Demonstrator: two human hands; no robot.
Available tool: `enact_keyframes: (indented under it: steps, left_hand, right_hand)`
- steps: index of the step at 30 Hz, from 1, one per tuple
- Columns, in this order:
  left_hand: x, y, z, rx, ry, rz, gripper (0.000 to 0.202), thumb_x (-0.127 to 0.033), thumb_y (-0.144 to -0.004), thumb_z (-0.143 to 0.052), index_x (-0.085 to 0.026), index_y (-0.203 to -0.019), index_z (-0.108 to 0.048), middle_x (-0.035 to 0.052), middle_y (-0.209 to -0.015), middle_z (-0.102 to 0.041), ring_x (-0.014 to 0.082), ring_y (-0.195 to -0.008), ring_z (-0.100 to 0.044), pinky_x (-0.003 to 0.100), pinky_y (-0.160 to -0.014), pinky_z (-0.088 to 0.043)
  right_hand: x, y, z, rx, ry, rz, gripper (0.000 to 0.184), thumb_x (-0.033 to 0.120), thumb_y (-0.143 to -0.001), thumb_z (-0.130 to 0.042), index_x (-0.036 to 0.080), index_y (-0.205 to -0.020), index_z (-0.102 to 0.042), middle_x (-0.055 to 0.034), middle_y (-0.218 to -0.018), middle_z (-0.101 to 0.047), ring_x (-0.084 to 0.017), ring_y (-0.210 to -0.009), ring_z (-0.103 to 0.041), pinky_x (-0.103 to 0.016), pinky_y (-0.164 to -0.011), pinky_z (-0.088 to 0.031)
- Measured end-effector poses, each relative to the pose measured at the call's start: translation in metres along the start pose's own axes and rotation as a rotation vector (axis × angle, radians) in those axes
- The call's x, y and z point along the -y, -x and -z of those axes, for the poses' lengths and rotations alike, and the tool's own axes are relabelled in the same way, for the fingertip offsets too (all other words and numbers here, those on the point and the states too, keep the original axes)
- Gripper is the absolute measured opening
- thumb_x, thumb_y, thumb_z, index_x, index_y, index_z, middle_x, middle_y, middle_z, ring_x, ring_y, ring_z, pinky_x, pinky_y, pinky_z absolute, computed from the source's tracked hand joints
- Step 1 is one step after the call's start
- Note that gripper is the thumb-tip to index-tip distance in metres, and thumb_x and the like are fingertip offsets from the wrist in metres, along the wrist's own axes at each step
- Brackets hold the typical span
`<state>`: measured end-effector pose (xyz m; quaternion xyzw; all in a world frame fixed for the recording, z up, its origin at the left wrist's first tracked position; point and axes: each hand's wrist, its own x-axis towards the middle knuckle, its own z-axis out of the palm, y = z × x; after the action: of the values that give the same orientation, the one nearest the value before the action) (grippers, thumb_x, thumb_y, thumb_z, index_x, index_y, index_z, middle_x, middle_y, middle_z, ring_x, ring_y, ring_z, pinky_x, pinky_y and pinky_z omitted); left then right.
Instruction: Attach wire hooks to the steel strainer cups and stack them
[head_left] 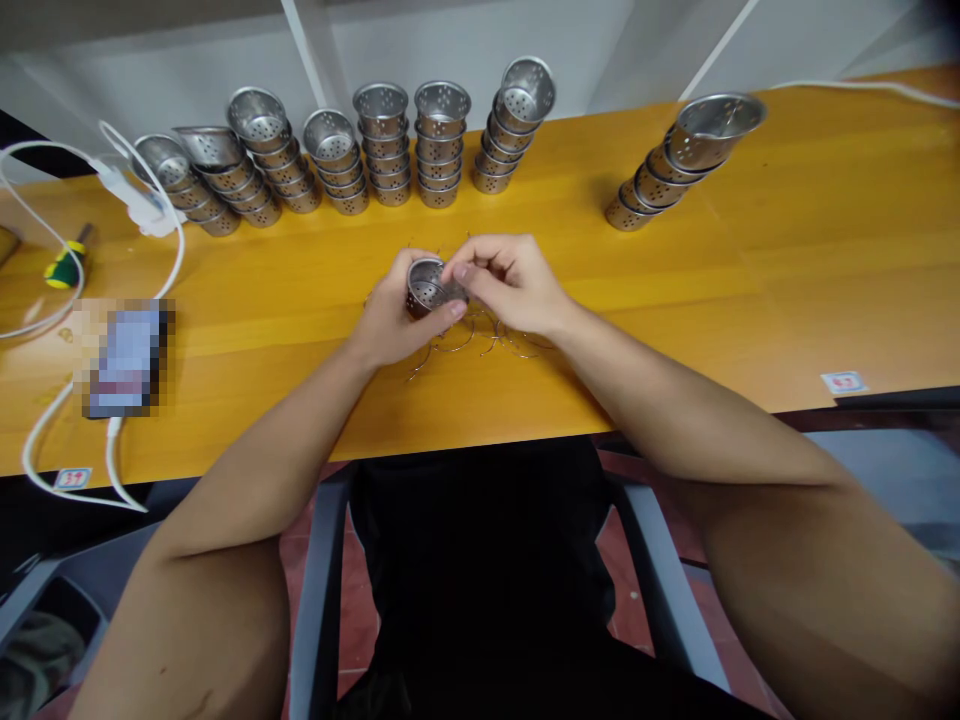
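1. While the left hand (390,320) wraps around a small perforated metal cup (427,287) at the centre of the frame, the right hand (510,280) pinches at the cup's rim with its fingertips closed on it; whether a wire is in that pinch cannot be told.
2. Thin wire rings (480,340) lie loose on the table (750,290) just below and behind both hands, some touching the wrists.
3. Stacks of the same cups (382,150) line the far edge of the table across the upper left and upper middle, leaning against each other.
4. One more stack (675,160) lies tilted in the upper right, well apart from the row.
5. Bare wood lies open to the right of the hands and between the hands and the near edge.
6. At the left, a white cable (45,300) loops around a blurred phone (124,360), with a yellow-green screwdriver (64,268) near the left border.
7. Small stickers (844,382) sit at the near edge, lower left and right; the red digits are too small to read surely.
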<state>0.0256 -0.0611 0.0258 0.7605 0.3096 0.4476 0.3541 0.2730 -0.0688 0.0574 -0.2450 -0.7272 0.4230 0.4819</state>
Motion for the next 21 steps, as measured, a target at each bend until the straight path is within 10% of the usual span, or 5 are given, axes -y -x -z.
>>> enact_keyframes:
  steps: [10, 21]
  left_hand:
    - [0.016, 0.002, -0.004, 0.006, 0.174, 0.117, 0.103, -0.091, -0.072, -0.120, -0.028, -0.141, -0.078, 0.0072, -0.129, -0.087, 0.0246, -0.109, -0.081, 0.042, -0.098, -0.065]
    - [0.030, 0.000, 0.002, 0.031, 0.049, -0.040, 0.089, -0.075, -0.091, -0.116, -0.029, -0.153, -0.071, 0.0085, -0.132, -0.084, 0.0278, -0.110, -0.084, 0.047, -0.099, -0.072]
  right_hand:
    - [0.004, -0.004, 0.014, 0.169, -0.176, -0.038, 0.056, 0.069, -0.108, -0.111, 0.023, -0.103, -0.079, 0.0051, -0.081, -0.063, -0.013, -0.072, -0.054, -0.028, -0.068, -0.049]
    - [-0.002, 0.000, 0.008, 0.132, -0.171, -0.147, 0.055, 0.066, -0.100, -0.118, 0.025, -0.101, -0.082, 0.0026, -0.080, -0.070, -0.015, -0.070, -0.057, -0.029, -0.061, -0.041]
